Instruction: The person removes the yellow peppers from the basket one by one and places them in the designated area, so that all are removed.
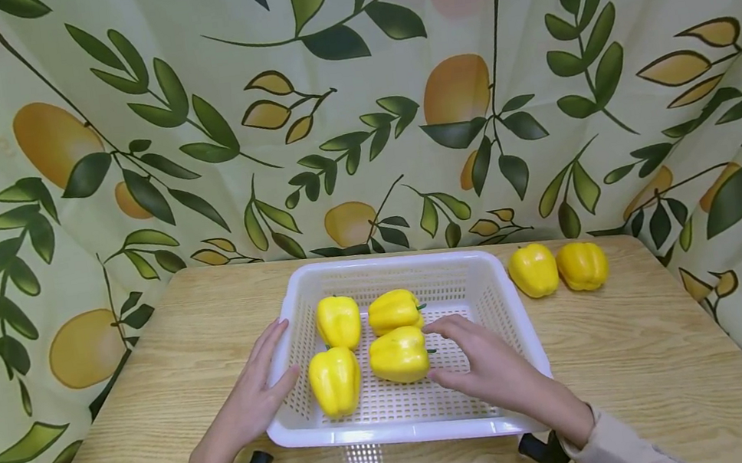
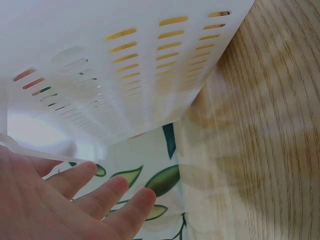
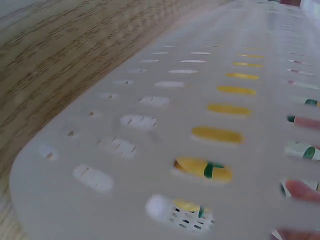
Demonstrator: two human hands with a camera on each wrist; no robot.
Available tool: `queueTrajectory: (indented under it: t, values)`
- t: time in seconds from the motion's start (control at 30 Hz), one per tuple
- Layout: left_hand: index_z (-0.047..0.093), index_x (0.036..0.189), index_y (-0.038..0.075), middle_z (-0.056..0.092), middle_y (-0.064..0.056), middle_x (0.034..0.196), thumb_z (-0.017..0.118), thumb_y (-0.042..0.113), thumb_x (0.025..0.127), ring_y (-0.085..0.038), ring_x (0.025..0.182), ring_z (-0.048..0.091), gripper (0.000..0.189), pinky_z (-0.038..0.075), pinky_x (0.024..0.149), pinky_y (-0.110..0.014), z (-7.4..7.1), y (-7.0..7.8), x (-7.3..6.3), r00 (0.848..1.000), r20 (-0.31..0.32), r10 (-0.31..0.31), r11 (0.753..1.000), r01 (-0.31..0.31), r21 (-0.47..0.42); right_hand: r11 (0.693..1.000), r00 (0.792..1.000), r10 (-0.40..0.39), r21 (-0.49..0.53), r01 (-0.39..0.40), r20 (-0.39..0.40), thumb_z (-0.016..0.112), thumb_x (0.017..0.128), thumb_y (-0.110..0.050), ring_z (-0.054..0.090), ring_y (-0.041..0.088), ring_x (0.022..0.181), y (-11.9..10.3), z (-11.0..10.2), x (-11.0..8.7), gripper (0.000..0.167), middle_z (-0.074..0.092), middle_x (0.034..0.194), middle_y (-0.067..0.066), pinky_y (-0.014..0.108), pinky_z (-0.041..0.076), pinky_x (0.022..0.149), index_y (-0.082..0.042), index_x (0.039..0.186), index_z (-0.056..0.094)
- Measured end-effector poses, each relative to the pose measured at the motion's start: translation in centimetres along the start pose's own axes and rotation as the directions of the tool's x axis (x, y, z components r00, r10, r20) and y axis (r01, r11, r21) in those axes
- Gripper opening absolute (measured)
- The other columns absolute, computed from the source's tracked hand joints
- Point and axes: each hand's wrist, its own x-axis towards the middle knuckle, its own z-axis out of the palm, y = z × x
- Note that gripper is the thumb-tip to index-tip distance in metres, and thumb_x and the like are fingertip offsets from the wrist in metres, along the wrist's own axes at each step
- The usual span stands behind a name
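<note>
Four-sided and white, a plastic basket has several yellow bell peppers in it, two of them at its left, upper and lower. Right of these lie another pepper and a nearer one with its green stem pointing right. My left hand rests along the basket's left rim, fingers extended; the left wrist view shows the fingers spread beside the slotted wall. Inside the basket, my right hand has thumb and forefinger apart at the stem end of the nearer pepper. Through slots, the right wrist view shows parts of fingers.
Two more yellow peppers, one left and one right, sit on the wooden table beyond the basket's right side. A leaf-and-fruit patterned cloth hangs behind the table.
</note>
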Motion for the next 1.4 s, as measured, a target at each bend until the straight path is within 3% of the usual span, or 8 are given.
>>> queueTrajectory:
  t: [0.27, 0.63, 0.87, 1.13, 1.4]
  values:
    - [0.024, 0.157, 0.012, 0.016, -0.019, 0.164, 0.057, 0.017, 0.097, -0.048, 0.140, 0.034, 0.069, 0.050, 0.095, -0.064, 0.0, 0.0, 0.0, 1.000, 0.000, 0.001, 1.000, -0.001, -0.004, 1.000, 1.000, 0.015, -0.008, -0.014, 0.019, 0.082, 0.080, -0.029, 0.060, 0.027, 0.123, -0.1, 0.4, 0.5, 0.060, 0.061, 0.136, 0.007, 0.048, 0.052, 0.100, -0.014, 0.133, 0.058]
    - [0.024, 0.157, 0.012, 0.015, -0.018, 0.165, 0.058, 0.014, 0.096, -0.048, 0.139, 0.037, 0.070, 0.053, 0.093, -0.061, 0.3, -0.4, 0.1, 1.000, 0.002, -0.011, 1.000, 0.011, -0.022, 1.000, 0.989, 0.011, -0.003, -0.011, 0.146, 0.080, 0.082, -0.031, 0.053, 0.032, 0.131, 0.1, 1.3, 0.7, 0.065, 0.046, 0.149, 0.010, 0.051, 0.048, 0.106, -0.012, 0.139, 0.053]
    - [0.024, 0.157, 0.012, 0.016, -0.018, 0.164, 0.058, 0.015, 0.096, -0.049, 0.135, 0.042, 0.070, 0.056, 0.089, -0.058, 0.1, -0.3, 0.0, 1.000, 0.002, -0.011, 1.000, 0.011, -0.022, 1.000, 0.985, 0.020, -0.006, -0.020, 0.173, 0.079, 0.083, -0.031, 0.050, 0.034, 0.133, 0.1, 1.5, 0.6, 0.068, 0.042, 0.153, 0.012, 0.054, 0.047, 0.105, -0.014, 0.142, 0.050]
    - [0.024, 0.157, 0.012, 0.016, -0.018, 0.165, 0.058, 0.016, 0.096, -0.048, 0.137, 0.040, 0.070, 0.054, 0.091, -0.060, 0.2, -0.3, 0.1, 1.000, 0.002, -0.014, 1.000, 0.014, -0.019, 0.999, 0.973, 0.045, 0.008, -0.048, 0.225, 0.078, 0.085, -0.029, 0.039, 0.039, 0.143, -0.1, 1.5, 0.7, 0.072, 0.032, 0.160, 0.013, 0.060, 0.039, 0.111, -0.015, 0.147, 0.045]
    - [0.024, 0.157, 0.012, 0.016, -0.018, 0.164, 0.058, 0.015, 0.096, -0.048, 0.137, 0.040, 0.070, 0.053, 0.093, -0.061, 0.2, -0.3, 0.1, 1.000, 0.002, -0.010, 1.000, 0.010, -0.018, 0.999, 0.977, 0.038, -0.009, -0.037, 0.211, 0.080, 0.083, -0.028, 0.052, 0.033, 0.130, 0.0, 1.7, 0.9, 0.071, 0.042, 0.150, 0.014, 0.052, 0.049, 0.103, -0.013, 0.144, 0.049]
